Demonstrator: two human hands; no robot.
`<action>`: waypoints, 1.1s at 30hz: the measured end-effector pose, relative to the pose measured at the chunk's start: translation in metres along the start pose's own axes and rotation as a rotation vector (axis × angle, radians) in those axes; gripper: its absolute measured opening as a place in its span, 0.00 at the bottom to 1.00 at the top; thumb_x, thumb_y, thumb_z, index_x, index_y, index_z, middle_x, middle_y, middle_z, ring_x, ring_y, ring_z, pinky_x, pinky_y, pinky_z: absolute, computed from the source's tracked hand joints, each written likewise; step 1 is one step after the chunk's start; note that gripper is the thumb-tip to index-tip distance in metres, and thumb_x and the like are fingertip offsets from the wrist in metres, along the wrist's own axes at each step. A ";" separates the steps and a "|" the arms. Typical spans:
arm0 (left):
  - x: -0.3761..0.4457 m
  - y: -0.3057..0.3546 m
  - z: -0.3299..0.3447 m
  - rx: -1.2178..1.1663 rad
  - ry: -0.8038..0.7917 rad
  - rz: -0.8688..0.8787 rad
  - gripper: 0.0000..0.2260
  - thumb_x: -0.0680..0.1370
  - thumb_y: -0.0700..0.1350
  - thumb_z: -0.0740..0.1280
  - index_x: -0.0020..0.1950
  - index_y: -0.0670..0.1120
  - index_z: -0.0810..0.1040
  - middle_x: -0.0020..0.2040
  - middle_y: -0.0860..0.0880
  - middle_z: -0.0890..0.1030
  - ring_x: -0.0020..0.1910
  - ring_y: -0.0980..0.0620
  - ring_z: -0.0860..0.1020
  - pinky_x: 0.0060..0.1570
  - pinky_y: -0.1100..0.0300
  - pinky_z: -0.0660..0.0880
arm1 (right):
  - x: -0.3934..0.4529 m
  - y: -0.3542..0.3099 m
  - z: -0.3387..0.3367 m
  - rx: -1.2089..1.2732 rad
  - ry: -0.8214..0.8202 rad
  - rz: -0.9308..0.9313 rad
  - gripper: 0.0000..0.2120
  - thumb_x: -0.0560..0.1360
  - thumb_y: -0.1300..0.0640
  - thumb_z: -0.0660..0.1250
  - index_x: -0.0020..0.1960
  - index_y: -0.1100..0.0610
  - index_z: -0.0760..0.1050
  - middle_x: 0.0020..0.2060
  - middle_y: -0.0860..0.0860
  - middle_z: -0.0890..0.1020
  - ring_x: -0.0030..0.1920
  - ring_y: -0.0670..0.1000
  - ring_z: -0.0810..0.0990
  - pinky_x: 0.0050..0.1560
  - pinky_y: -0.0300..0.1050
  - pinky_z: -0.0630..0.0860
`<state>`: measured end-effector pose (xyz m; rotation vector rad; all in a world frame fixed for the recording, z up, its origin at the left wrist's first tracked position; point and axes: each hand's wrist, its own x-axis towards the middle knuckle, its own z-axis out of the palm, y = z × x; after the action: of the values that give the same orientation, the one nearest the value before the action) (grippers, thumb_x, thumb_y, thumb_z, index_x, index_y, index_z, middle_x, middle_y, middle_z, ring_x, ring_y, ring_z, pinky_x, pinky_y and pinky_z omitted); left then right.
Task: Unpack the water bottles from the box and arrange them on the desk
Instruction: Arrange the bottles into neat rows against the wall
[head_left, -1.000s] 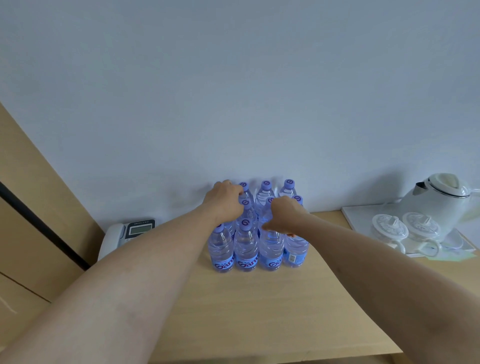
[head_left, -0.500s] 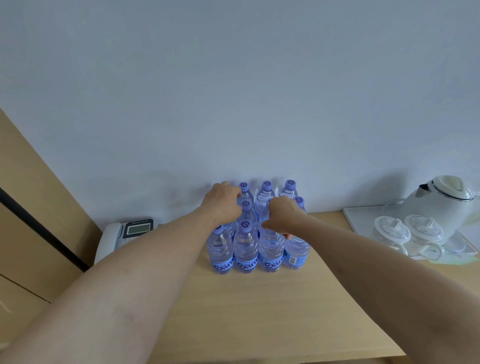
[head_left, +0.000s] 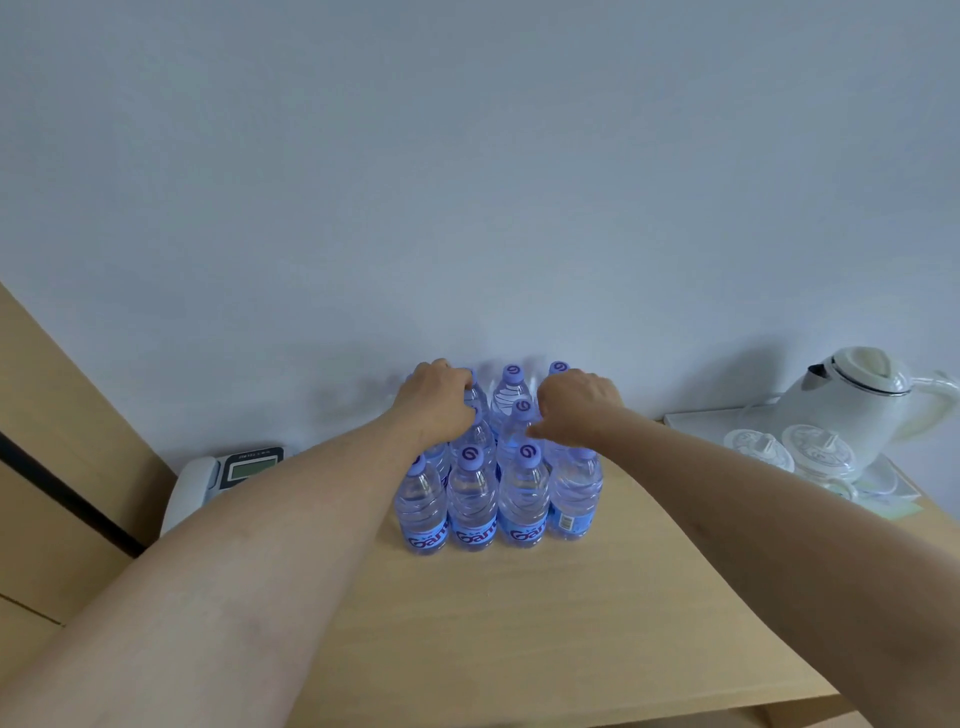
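Several clear water bottles (head_left: 472, 499) with purple caps and blue labels stand upright in a tight block at the back of the wooden desk (head_left: 519, 634), against the wall. My left hand (head_left: 436, 405) curls over the top of a bottle in the block's left column, behind the front row. On the right column, my right hand (head_left: 576, 408) curls over another bottle top, its thumb pointing toward the middle. The caps under both hands are hidden. No box is in view.
A grey desk phone (head_left: 244, 467) sits at the desk's back left, beside a wooden panel (head_left: 52, 441). At the back right, a white tray (head_left: 696, 423) carries a white kettle (head_left: 852, 405) and two lidded cups (head_left: 815, 454).
My right hand has shifted slightly back toward the wall over the right column. My left hand stays on the left column. The bottles stand as before.
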<state>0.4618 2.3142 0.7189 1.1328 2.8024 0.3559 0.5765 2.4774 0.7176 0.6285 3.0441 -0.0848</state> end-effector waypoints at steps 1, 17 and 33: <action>0.001 0.004 0.000 -0.003 0.003 0.005 0.19 0.74 0.45 0.65 0.66 0.50 0.74 0.62 0.45 0.72 0.63 0.43 0.70 0.59 0.50 0.72 | -0.002 0.006 -0.002 -0.020 -0.052 -0.005 0.16 0.66 0.40 0.72 0.43 0.51 0.76 0.40 0.49 0.76 0.42 0.54 0.76 0.40 0.44 0.69; -0.003 0.025 0.006 0.060 0.000 -0.005 0.17 0.76 0.46 0.64 0.65 0.48 0.75 0.63 0.44 0.72 0.63 0.44 0.70 0.59 0.48 0.73 | -0.017 0.030 0.003 0.173 -0.232 0.069 0.15 0.64 0.52 0.77 0.34 0.59 0.72 0.27 0.54 0.81 0.22 0.53 0.81 0.21 0.37 0.69; -0.006 0.044 0.025 0.078 -0.008 -0.070 0.18 0.74 0.46 0.65 0.64 0.49 0.75 0.64 0.44 0.72 0.61 0.43 0.72 0.57 0.49 0.74 | -0.009 0.039 0.019 0.249 -0.230 0.066 0.09 0.65 0.53 0.70 0.33 0.56 0.72 0.24 0.50 0.80 0.18 0.50 0.77 0.28 0.38 0.74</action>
<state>0.5005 2.3449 0.7055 1.0454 2.8636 0.2377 0.6004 2.5083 0.6973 0.6790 2.8097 -0.5035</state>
